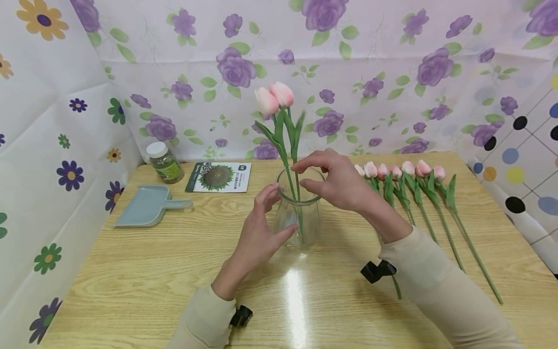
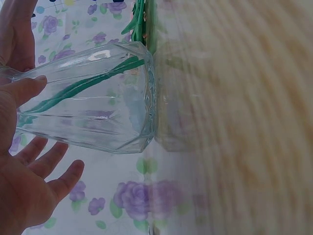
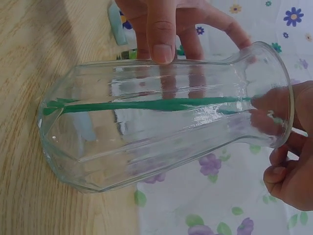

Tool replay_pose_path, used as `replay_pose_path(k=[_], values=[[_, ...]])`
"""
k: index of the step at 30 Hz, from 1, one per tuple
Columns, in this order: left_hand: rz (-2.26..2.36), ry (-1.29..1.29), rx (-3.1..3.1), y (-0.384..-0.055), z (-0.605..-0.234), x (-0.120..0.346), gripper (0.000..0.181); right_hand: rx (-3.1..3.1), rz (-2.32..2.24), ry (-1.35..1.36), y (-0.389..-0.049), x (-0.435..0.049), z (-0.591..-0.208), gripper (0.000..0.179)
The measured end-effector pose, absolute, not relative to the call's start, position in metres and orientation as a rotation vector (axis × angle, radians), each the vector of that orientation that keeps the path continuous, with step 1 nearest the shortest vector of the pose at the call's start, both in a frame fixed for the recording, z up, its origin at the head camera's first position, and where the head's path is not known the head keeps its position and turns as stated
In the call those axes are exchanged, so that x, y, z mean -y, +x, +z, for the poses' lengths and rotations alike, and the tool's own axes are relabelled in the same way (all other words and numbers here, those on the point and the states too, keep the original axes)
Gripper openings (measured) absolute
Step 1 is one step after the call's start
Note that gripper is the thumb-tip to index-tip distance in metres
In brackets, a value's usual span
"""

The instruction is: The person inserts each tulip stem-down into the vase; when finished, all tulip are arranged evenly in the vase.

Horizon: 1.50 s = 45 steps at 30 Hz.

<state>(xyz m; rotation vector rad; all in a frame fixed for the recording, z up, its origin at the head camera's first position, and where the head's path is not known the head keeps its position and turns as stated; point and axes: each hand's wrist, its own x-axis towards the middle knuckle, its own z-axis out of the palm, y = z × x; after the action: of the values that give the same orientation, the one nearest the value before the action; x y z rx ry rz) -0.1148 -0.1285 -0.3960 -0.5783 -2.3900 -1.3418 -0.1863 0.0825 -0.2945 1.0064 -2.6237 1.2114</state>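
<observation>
A clear glass vase (image 1: 301, 223) stands upright on the table, with two pink-and-white artificial tulips (image 1: 275, 98) in it. Their green stems (image 3: 146, 105) run down through the glass to the base. My left hand (image 1: 258, 228) holds the vase's side, thumb in front and fingers spread round the far side. In the left wrist view, that thumb (image 2: 32, 89) lies along the glass. My right hand (image 1: 337, 179) is at the mouth, its thumb and forefinger pinching a tulip stem just at the rim (image 1: 301, 201). Part of this hand shows through the neck in the right wrist view.
Several more tulips (image 1: 423, 169) lie in a row on the table at the right, stems toward me. At the back left are a white-lidded jar (image 1: 164, 162), a seed packet with a sunflower picture (image 1: 222, 177) and a grey-blue dustpan (image 1: 144, 206). Flowered cloth (image 1: 174, 63) hangs behind.
</observation>
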Motion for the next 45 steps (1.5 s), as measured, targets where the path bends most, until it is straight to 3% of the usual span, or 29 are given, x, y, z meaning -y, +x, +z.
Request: replay_pose_path(k=[15,28,39,45], values=[[-1.351,-0.588,2.392,-0.114,-0.397,0.127,0.102,2.592,1.296,0.907,-0.185,-0.091,-0.291,0.017],[-1.339,-0.584,2.388,-0.116,-0.396,0.126,0.102,2.357,1.548,0.725,-0.191,-0.139,-0.280,0.019],[-1.374,-0.563,2.399,-0.115,-0.395,0.128,0.101,2.555,1.454,0.418,-0.188,-0.189,-0.321,0.026],[-1.359,-0.573,2.392,-0.115,-0.396,0.127,0.102,2.667,1.401,0.406,-0.186,-0.212,-0.349,0.029]])
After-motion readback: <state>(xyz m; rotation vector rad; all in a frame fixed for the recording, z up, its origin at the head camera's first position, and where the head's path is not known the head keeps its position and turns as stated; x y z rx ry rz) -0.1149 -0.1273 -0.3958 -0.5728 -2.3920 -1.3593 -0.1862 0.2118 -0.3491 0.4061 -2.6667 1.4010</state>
